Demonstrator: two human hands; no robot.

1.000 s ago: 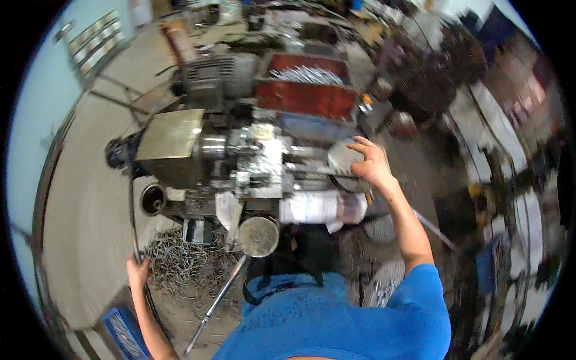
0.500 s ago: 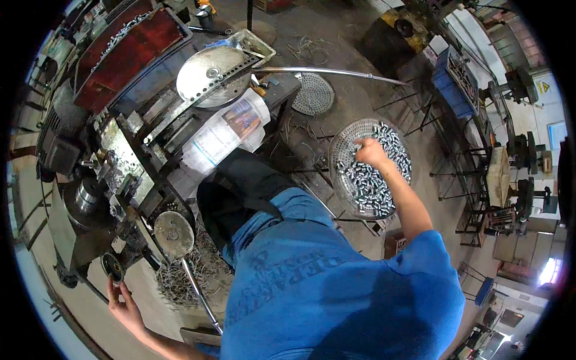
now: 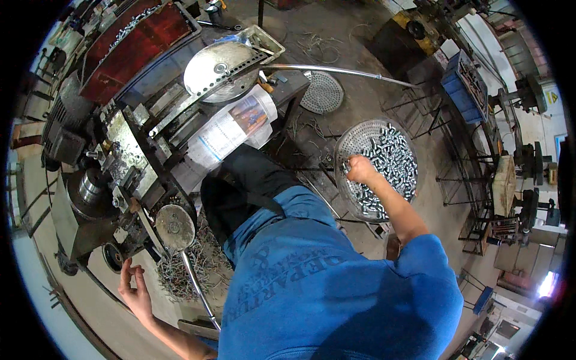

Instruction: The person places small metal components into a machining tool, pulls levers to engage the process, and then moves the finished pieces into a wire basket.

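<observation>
My right hand [image 3: 362, 170] is closed, over the left part of a round perforated metal basket [image 3: 354, 133]. The basket holds many small shiny metal cylinders [image 3: 393, 159]. What the fingertips hold, if anything, is hidden or too small to name. At the lower left, my left hand [image 3: 137, 293] is off by itself with fingers spread and nothing in it. Just above its fingertips is a black handwheel [image 3: 112, 257] on the machine. A metal spindle [image 3: 91, 187] stands out from that machine, farther up.
A large round metal plate [image 3: 210, 69] and a printed paper sheet [image 3: 222, 135] lie on the bench. A small round plate [image 3: 175, 227] tops a shiny lever. Metal shavings [image 3: 186, 276] heap below. Red bins [image 3: 129, 51] and a blue crate [image 3: 465, 87] stand farther off.
My left hand has come off the handwheel and moved slightly right and down. My right hand has shifted lower and to the left over the basket, its fingers now curled downward.
</observation>
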